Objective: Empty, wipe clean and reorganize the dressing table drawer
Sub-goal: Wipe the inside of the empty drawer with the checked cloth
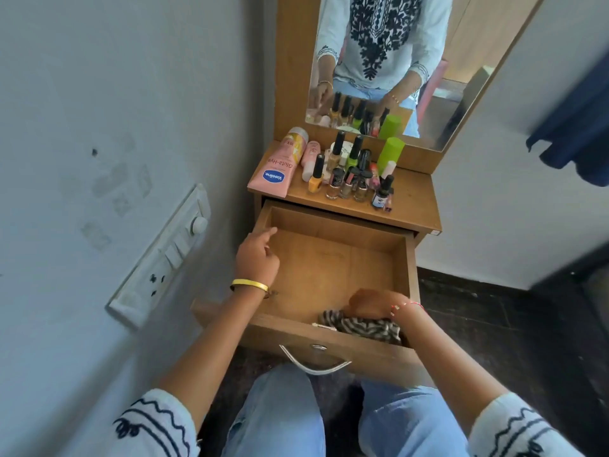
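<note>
The wooden drawer [333,265] is pulled out wide, and its floor is bare apart from a striped cloth [362,326] bunched in the near right corner. My right hand [372,303] reaches down inside and grips that cloth against the drawer's front wall. My left hand [258,255] hovers over the drawer's left side with loosely curled fingers and one finger pointing forward; it holds nothing. A pink Vaseline tube [275,169], a green cup [390,155] and several nail polish bottles [346,179] stand on the dressing table top [412,199].
A mirror [395,61] rises behind the table top. A wall with a switch panel [164,255] lies close on the left. The drawer's metal handle [314,361] is just above my knees. Dark floor [494,324] lies to the right.
</note>
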Motion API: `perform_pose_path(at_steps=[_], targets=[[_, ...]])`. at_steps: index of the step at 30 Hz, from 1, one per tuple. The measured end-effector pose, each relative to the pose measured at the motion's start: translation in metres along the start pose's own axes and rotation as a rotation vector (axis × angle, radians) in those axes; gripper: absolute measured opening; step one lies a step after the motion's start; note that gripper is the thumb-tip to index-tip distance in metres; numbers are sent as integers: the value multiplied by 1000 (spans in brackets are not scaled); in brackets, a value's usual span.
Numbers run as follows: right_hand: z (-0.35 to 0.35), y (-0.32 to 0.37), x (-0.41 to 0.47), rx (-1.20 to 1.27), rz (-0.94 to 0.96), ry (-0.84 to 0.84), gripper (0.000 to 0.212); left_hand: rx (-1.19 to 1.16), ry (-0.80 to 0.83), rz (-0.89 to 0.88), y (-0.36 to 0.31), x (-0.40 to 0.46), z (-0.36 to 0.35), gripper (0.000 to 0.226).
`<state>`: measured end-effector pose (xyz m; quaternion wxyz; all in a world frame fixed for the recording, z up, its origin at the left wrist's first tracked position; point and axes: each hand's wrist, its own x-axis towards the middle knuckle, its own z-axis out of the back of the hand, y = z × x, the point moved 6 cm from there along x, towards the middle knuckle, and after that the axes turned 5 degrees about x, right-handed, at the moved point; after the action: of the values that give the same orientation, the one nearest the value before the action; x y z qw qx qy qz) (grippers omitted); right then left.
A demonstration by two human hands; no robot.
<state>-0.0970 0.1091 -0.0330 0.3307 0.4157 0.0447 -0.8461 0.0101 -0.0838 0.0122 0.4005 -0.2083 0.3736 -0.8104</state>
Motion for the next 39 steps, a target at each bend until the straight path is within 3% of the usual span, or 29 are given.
perform_pose_path(at_steps=[3,7,10,15,20,23,26,31,35,39], targets=[[-7,-20,-9,29,-111,-21,65,132,82,-155,-18,-9,-23,50],[-13,8,-12,109,-46,-86,45,234,236,-237,-23,-14,-44,52],[-2,39,-12,362,72,-204,38,111,153,-125,-16,-8,-31,45],[-1,109,-5,436,269,-118,36,109,69,-104,-13,-7,-23,41],[-6,102,-7,585,341,-36,31,9,-68,-11,-2,0,-8,40],[0,57,-13,447,277,7,28,-100,-101,117,9,3,-3,41],[6,13,-23,97,152,63,35,-81,-83,132,11,3,-4,42],[-2,1,-24,-115,77,-7,36,310,54,114,15,7,-15,55],[12,5,-10,-398,61,-203,30,546,141,100,18,5,-23,65],[57,-13,0,-707,-31,-544,26,555,156,114,18,1,-25,67]])
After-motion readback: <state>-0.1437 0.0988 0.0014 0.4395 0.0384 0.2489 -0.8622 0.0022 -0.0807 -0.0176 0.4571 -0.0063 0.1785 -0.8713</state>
